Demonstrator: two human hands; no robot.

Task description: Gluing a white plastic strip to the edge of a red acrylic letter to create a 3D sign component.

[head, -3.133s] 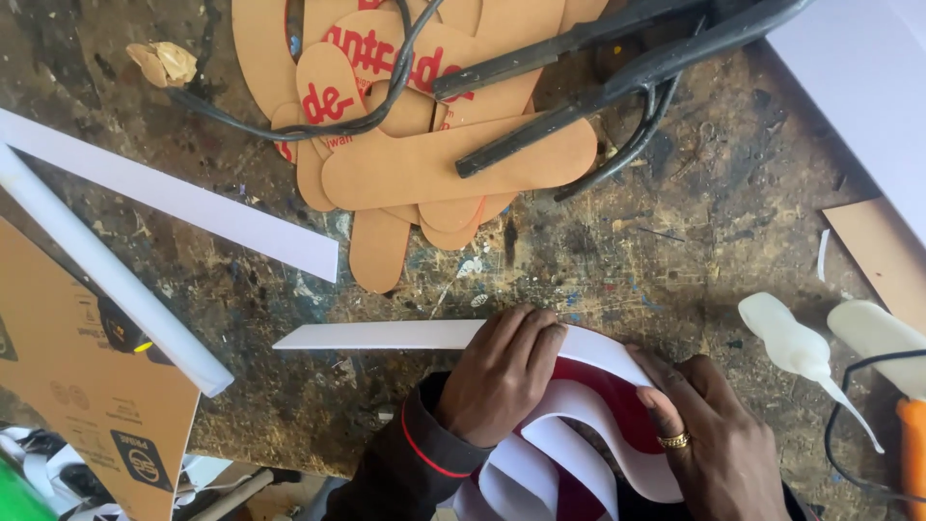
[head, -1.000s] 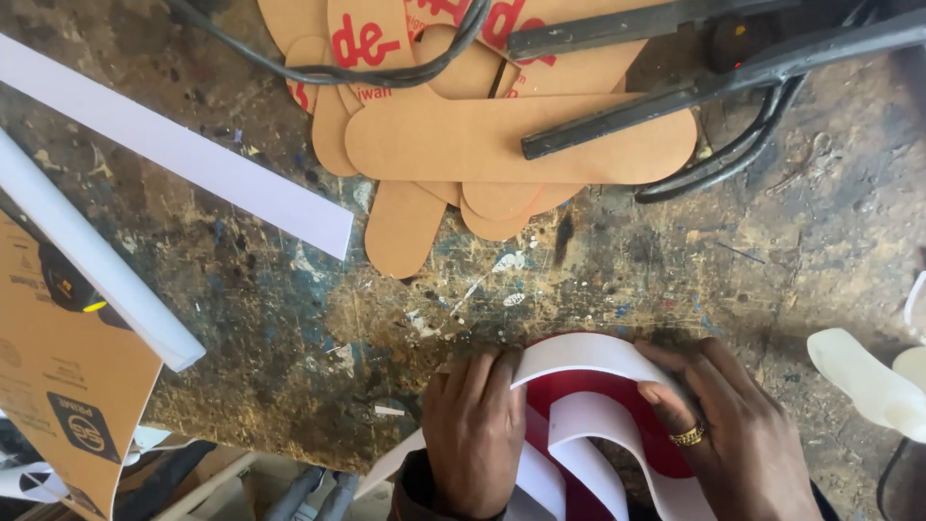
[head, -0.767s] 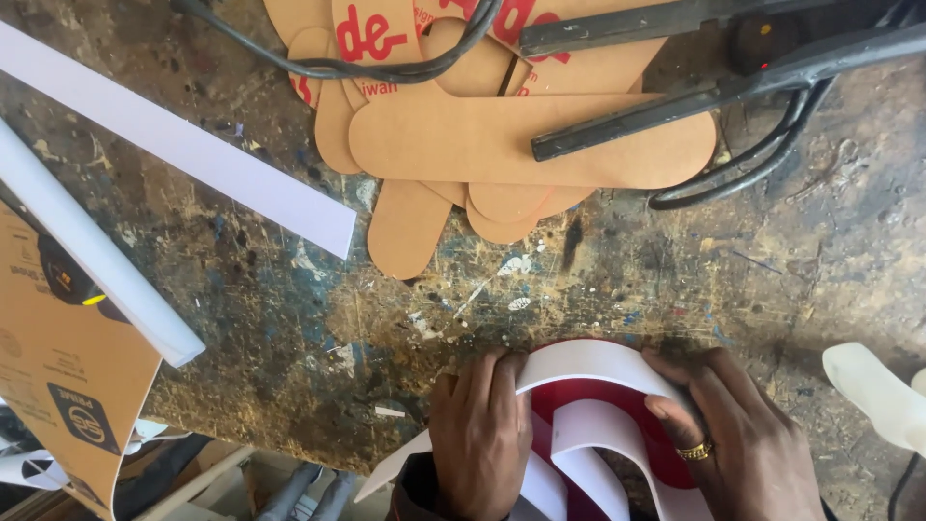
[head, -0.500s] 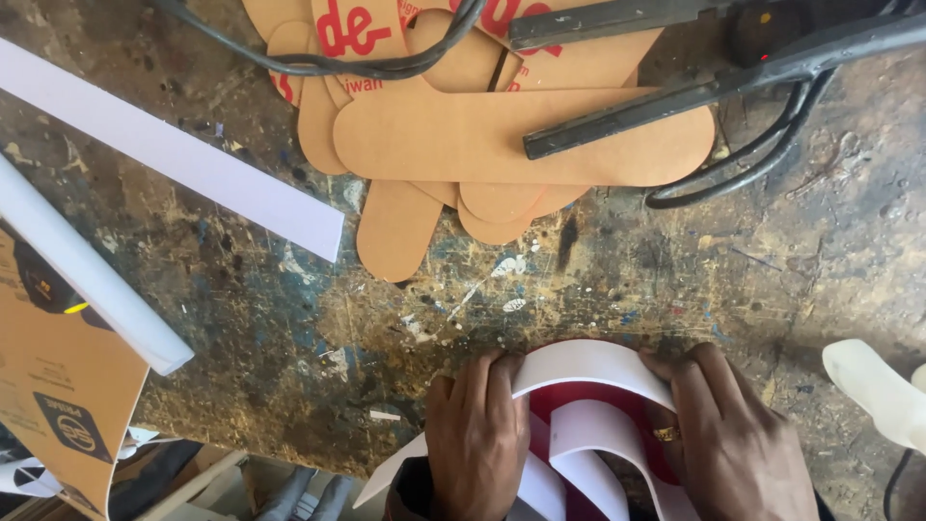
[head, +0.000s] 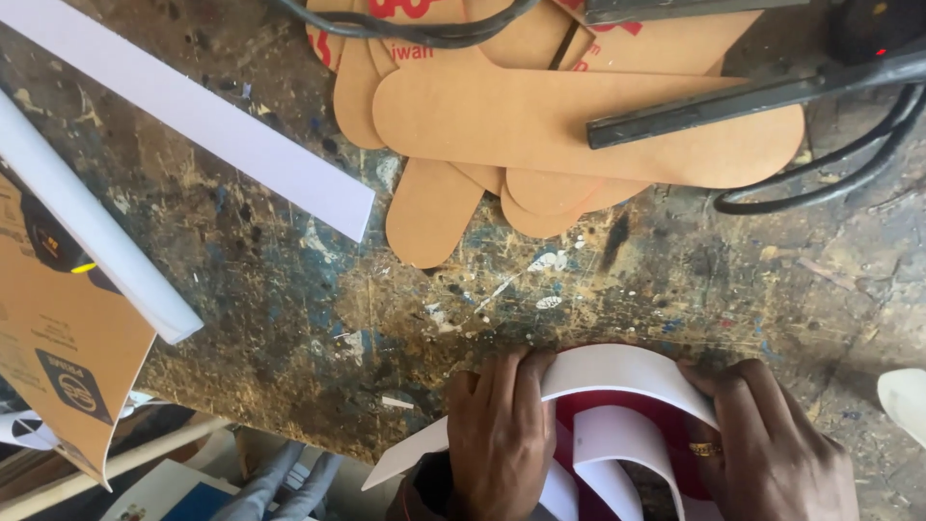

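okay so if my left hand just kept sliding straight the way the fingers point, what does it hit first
Probably the rounded tan cardboard cutout sticking out of the pile; before it, the left hand would cross only bare, paint-stained workbench. Heights are hard to judge from above.

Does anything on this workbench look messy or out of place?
The workbench top is badly worn, scratched and blotched with old paint. The tan cut-outs lie in a loose, overlapping heap under black cables. Both hands bend a white strip into an arch, which looks deliberate.

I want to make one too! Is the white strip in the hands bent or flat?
Bent. The white strip arches over the red piece, with the left hand and the right hand pressing its two sides.
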